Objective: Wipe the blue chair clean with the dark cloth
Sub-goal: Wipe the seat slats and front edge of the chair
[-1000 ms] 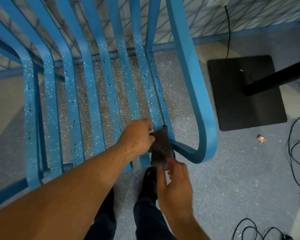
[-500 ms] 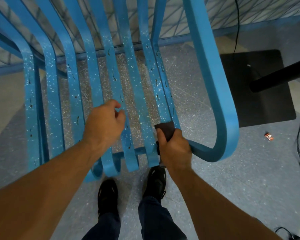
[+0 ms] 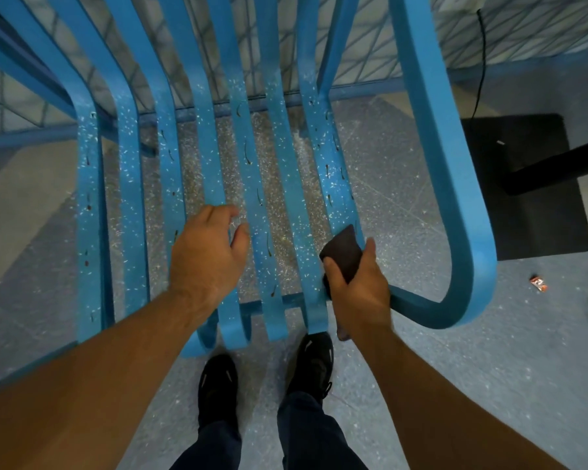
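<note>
1. Since white specks and dark marks are seen all over the slats of the blue chair (image 3: 455, 184), the wiping is judged to be barely started.
2. Left hand (image 3: 204, 256) is held over the middle slats, fingers loosely bent, nothing gripped. Contact with the slat can't be told.
3. Right hand (image 3: 360, 290) is wrapped round the dark cloth (image 3: 342, 249), fingers clamped on it.
4. That cloth is pressed on the rightmost slat, near the seat's front edge.
5. Next up, probably: the cloth gets pushed along that slat toward the backrest, with pressure kept on.
6. No bucket or bin is seen, so contents can't be reported.
</note>
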{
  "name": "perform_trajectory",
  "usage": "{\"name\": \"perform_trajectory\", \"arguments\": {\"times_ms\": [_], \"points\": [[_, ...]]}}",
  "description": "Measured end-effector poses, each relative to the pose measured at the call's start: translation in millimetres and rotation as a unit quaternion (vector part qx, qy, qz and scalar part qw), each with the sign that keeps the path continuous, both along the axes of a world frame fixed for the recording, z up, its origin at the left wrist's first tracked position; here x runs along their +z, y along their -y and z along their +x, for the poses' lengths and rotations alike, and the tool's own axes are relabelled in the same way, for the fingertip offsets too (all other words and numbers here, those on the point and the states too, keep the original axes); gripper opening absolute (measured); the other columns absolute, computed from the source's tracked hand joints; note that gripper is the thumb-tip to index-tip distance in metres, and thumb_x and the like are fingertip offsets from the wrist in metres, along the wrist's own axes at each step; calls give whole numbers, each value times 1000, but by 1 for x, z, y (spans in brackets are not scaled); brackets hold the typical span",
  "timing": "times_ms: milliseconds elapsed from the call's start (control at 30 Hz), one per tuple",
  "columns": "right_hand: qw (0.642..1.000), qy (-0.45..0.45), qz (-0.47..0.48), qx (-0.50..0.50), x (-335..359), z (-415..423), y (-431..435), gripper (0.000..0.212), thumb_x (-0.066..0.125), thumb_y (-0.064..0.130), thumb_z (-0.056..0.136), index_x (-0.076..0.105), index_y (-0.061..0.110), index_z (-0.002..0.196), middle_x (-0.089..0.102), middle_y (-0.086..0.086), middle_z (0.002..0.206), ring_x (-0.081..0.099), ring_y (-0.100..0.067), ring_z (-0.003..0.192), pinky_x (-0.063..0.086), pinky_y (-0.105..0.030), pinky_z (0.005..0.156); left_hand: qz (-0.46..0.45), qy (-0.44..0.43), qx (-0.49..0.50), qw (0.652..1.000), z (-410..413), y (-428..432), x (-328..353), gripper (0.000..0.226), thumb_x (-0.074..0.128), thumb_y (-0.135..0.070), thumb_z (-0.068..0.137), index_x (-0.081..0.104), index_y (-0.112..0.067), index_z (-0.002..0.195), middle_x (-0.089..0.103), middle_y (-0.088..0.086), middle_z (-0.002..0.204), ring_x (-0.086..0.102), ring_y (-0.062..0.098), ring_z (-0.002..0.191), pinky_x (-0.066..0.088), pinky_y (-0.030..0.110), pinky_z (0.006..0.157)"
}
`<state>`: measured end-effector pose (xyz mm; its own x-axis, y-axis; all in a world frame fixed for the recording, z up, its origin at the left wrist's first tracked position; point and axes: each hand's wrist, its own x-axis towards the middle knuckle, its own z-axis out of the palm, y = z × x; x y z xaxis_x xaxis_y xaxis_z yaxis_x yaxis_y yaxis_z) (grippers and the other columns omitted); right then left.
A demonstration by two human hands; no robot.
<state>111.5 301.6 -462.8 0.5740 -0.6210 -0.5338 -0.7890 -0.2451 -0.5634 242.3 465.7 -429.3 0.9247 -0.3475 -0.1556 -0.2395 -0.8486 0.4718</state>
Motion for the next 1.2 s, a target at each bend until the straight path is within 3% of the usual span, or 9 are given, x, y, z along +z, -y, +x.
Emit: {"name": "perform_trajectory", "arguments": {"times_ms": [100,367,567,633,733,867,933,1033,1200], "points": [[995,-85,-57,14,1,13,1,63,46,61,92,42,13,133,61,-13,112,60,-34,105,51,-46,91,4,14,0,1000,2,-4,-1,33,56,-24,95,59,-6,122,61,10,115,55,27,106,45,32,82],[989,-91,-113,-8,1,36,5,63,24,65,96,54,11,103,52,-6,87,50,-24,78,41,-34,68,22,2,3,1000,-8,-3,-2,40,50,-35,96,57,-9,125,58,8,119,49,25,110,44,41,94],[995,28,-92,10,-2,25,2,52,30,52,100,50,11,126,59,-5,107,58,-26,100,49,-39,84,30,12,19,999,-9,-9,-2,42,49,-38,97,55,-8,126,57,9,123,47,26,113,43,42,96],[995,61,-62,54,-1,8,-1,50,32,45,102,37,19,145,53,-9,131,52,-27,116,45,-42,99,28,15,22,999,-9,-12,-1,43,48,-39,97,56,-7,126,57,10,122,47,27,112,43,41,94],[981,26,-104,163,2,-9,-6,56,34,37,103,11,33,154,34,-13,149,53,-30,115,47,-42,94,32,16,34,999,-8,-15,-1,43,49,-38,97,55,-7,127,56,10,123,47,27,113,43,40,94],[985,-47,-117,115,3,5,2,65,38,55,97,17,26,152,59,-15,119,61,-32,99,52,-45,86,55,4,38,998,-3,-14,-5,53,50,-43,96,46,-8,136,50,10,134,42,27,122,40,43,102],[983,-105,-130,76,2,24,10,64,31,65,94,48,13,128,62,-14,103,58,-29,86,51,-41,76,65,-10,48,997,0,-13,-7,60,50,-46,95,39,-8,140,46,10,139,39,28,126,37,44,106],[985,-112,-126,31,1,52,18,64,24,68,94,56,12,96,58,-9,87,54,-25,75,42,-34,65,59,-23,74,995,3,-9,-8,65,52,-44,94,33,-7,144,43,12,142,38,28,130,36,41,109],[983,-17,-161,90,-7,56,9,59,41,52,97,36,11,138,55,-14,125,58,-33,104,51,-45,82,43,-21,82,995,18,-3,-8,65,56,-40,94,32,-4,144,46,15,137,43,30,125,41,38,100]]}}
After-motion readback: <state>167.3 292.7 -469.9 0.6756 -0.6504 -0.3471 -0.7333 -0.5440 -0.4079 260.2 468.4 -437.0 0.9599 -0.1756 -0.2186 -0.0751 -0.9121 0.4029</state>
